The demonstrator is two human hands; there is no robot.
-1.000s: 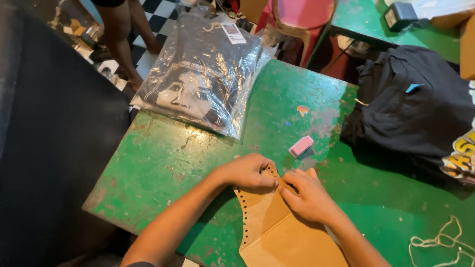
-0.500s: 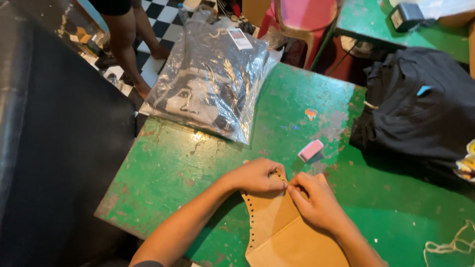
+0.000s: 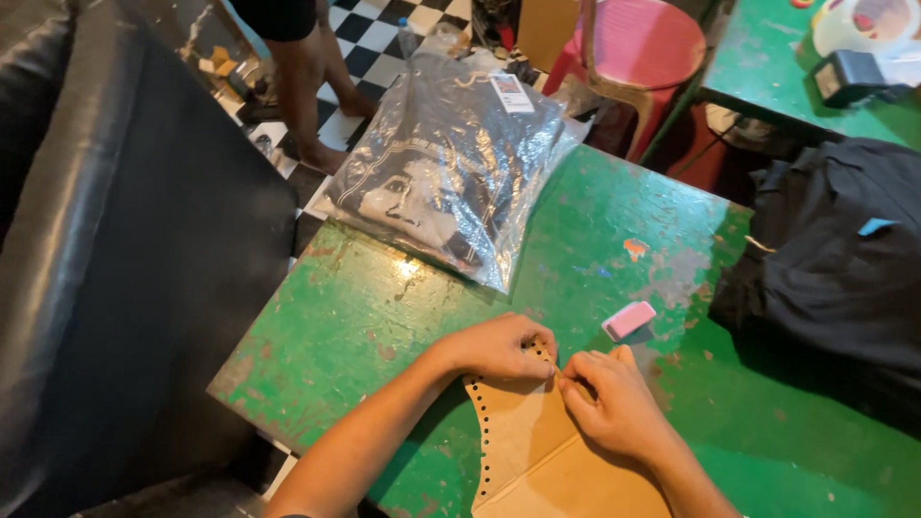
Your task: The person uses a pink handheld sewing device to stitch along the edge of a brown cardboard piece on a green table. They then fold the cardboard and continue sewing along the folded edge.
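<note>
Together, both hands' fingers [image 3: 576,369] pinch a tan leather piece [image 3: 537,451] with a hole-punched edge.

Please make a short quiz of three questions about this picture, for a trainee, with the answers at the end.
1. True or false: both hands touch the tan leather piece.
2. What small thing lies on the green table just beyond the right hand?
A. a pink eraser
B. a spoon
C. a key
3. What covers the folded dark shirt beyond the left hand?

Key
1. True.
2. A, the pink eraser.
3. A clear plastic bag.
</note>
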